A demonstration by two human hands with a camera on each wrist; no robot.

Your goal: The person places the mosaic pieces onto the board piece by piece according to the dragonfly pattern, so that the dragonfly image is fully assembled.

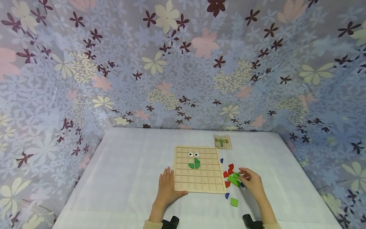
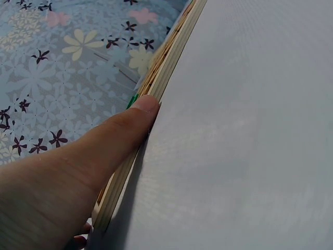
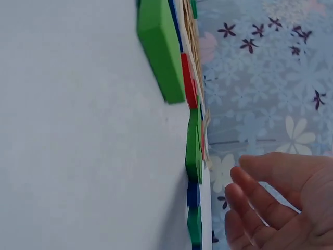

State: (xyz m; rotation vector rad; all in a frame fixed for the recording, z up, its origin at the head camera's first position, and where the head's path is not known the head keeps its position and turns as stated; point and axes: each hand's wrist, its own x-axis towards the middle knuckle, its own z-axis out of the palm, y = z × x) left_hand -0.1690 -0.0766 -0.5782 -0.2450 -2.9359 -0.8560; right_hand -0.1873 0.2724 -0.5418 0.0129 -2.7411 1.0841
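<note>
A square wooden grid board (image 1: 183,182) lies on the white table. Two round eye pieces (image 1: 190,154) and green quarter-circle pieces (image 1: 197,161) sit in its cells. My left hand (image 1: 166,187) lies along the board's left side, fingers extended, and the thumb (image 2: 117,140) presses against the front edge. To the right of the board, my right hand (image 1: 253,182) hovers by a loose cluster of pieces. Its fingers bend loosely, and nothing shows between them in the right wrist view. Nearest to it are a light green rectangle (image 1: 233,181), a smaller green piece (image 1: 236,175) and a blue piece (image 1: 242,184).
Red curved pieces (image 1: 231,169) lie between the board and my right hand. A green square (image 1: 234,202) and a blue piece (image 1: 227,196) are nearer the front. Behind the board's right corner lies a pattern card (image 1: 223,143). Flowered cloth (image 1: 183,79) surrounds the table.
</note>
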